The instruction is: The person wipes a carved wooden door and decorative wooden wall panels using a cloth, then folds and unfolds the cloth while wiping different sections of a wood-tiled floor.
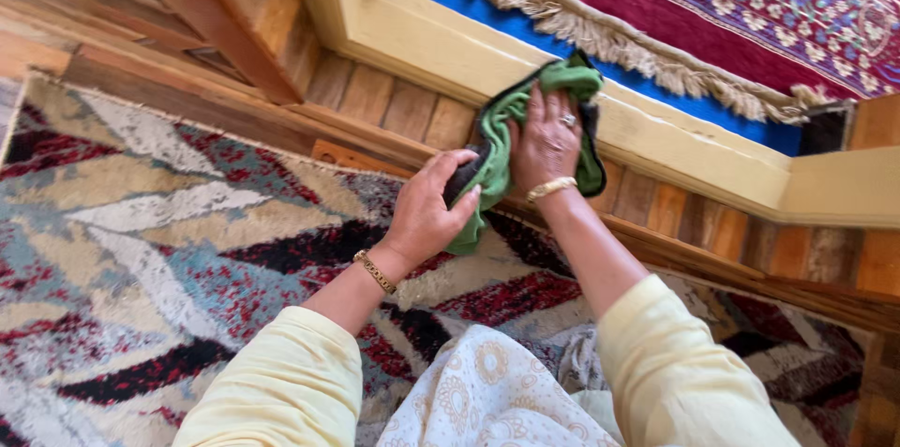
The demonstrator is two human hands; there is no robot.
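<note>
Currently a green cloth is pressed on the yellow ledge by the right hand, its grip flat; the left hand is clamped on its dark end. The cloth could bunch and slip off if pressed unevenly.

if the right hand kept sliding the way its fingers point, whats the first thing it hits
Probably the blue strip on top of the yellow wooden ledge, then the carpet fringe. The right hand presses the green cloth on that ledge, fingers pointing up-frame.
</note>
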